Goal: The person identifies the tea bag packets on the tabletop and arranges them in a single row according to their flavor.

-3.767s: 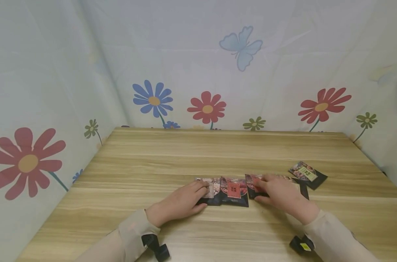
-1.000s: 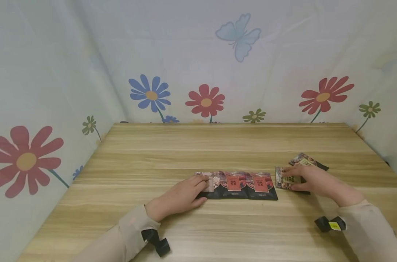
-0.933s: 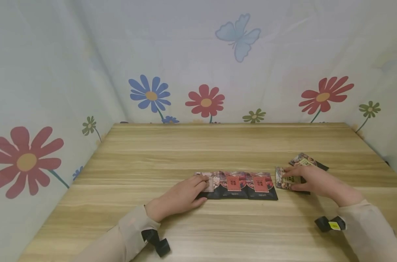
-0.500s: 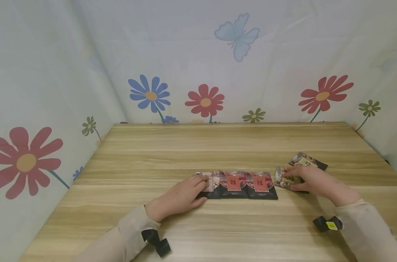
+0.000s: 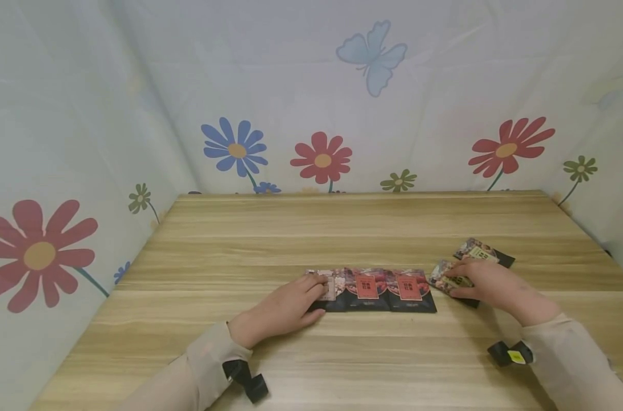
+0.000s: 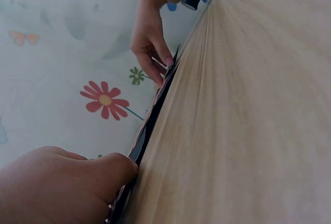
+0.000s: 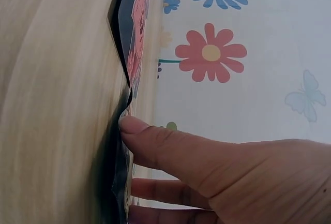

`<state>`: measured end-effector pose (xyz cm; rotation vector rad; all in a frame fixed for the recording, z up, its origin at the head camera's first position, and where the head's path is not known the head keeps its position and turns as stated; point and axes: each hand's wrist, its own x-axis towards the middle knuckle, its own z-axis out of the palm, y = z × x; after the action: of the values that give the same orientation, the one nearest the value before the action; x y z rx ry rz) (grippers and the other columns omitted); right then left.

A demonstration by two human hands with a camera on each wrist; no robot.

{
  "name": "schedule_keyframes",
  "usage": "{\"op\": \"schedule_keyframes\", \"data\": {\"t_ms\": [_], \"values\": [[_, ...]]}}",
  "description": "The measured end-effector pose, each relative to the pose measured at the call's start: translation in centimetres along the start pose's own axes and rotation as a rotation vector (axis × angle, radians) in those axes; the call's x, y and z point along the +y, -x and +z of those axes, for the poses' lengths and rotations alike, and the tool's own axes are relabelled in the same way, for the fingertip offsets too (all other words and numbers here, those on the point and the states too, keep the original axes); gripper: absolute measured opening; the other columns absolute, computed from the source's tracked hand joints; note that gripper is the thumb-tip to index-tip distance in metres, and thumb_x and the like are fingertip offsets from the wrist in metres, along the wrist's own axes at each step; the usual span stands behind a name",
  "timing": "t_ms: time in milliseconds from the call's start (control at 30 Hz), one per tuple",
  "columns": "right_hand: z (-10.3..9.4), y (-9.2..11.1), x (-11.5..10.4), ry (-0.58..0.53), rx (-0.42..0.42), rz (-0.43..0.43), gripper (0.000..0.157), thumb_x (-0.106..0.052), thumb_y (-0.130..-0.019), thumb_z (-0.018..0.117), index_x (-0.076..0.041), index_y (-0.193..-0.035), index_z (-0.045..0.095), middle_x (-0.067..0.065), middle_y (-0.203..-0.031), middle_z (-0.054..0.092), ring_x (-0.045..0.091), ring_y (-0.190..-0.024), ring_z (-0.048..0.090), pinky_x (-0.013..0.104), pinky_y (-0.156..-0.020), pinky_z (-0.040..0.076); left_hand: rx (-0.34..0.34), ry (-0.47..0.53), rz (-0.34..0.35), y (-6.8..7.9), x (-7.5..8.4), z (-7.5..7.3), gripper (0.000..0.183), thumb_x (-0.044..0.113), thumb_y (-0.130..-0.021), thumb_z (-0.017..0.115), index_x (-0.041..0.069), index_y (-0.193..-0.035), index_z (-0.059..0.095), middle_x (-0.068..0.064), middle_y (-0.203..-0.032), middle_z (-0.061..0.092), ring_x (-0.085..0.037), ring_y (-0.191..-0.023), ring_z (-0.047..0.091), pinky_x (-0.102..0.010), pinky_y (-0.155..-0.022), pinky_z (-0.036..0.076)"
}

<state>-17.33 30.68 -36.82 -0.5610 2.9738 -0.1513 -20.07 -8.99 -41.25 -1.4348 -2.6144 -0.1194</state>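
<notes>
Small dark sachets with printed food pictures lie on the wooden table. My left hand [image 5: 280, 308] rests on the leftmost one, a sachet with a pale label [image 5: 333, 290], fingers over its left part and thumb by its near edge. To its right lie two red-labelled sachets, one in the middle [image 5: 368, 290] and one at the right end [image 5: 411, 291], side by side in a row. My right hand [image 5: 491, 288] holds a yellow-labelled sachet [image 5: 441, 275] between thumb and fingers, tilted and right of the row. Behind it, another yellow-labelled sachet [image 5: 482, 251] lies at an angle, partly covered.
The wooden table [image 5: 311, 234] reaches back to a pale curtain [image 5: 270, 68] printed with flowers and a butterfly. A black camera mount [image 5: 246, 381] sits on the left wrist, another mount [image 5: 509, 354] on the right.
My right hand has left the right-end red-labelled sachet, moved right and taken a yellow-labelled one. Over the last half second it has turned that sachet slightly. My left hand stays put.
</notes>
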Motion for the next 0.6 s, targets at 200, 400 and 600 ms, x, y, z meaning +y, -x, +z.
{"op": "schedule_keyframes", "data": {"t_ms": [200,400,600], "values": [[0.0,0.1,-0.3,0.021,0.000,0.024,0.044,-0.032,-0.085,0.070,0.000,-0.115,0.068,0.024,-0.119,0.065,0.051,-0.121,0.049,0.061,-0.097,0.046,-0.003,0.004,-0.002,0.0,0.0,0.0,0.043,0.036,-0.095,0.055,0.005,-0.126,0.058,-0.011,-0.137,0.053,-0.024,-0.127,0.051,-0.036,-0.113,0.041],[0.1,0.0,-0.8,0.078,0.034,0.019,0.041,-0.031,-0.085,0.069,0.002,-0.110,0.070,0.027,-0.114,0.066,0.049,-0.114,0.056,0.058,-0.092,0.050,0.001,0.001,0.000,0.0,0.0,0.0,0.043,0.035,-0.095,0.056,0.005,-0.125,0.058,-0.011,-0.137,0.054,-0.024,-0.127,0.051,-0.035,-0.113,0.041],[0.2,0.1,-1.4,0.123,0.052,0.031,0.041,-0.031,-0.087,0.067,0.003,-0.108,0.070,0.027,-0.113,0.065,0.045,-0.107,0.061,0.056,-0.089,0.052,0.001,-0.003,0.000,-0.1,0.0,0.0,0.043,0.036,-0.095,0.056,0.005,-0.125,0.058,-0.011,-0.136,0.054,-0.024,-0.126,0.052,-0.035,-0.112,0.042]]}}
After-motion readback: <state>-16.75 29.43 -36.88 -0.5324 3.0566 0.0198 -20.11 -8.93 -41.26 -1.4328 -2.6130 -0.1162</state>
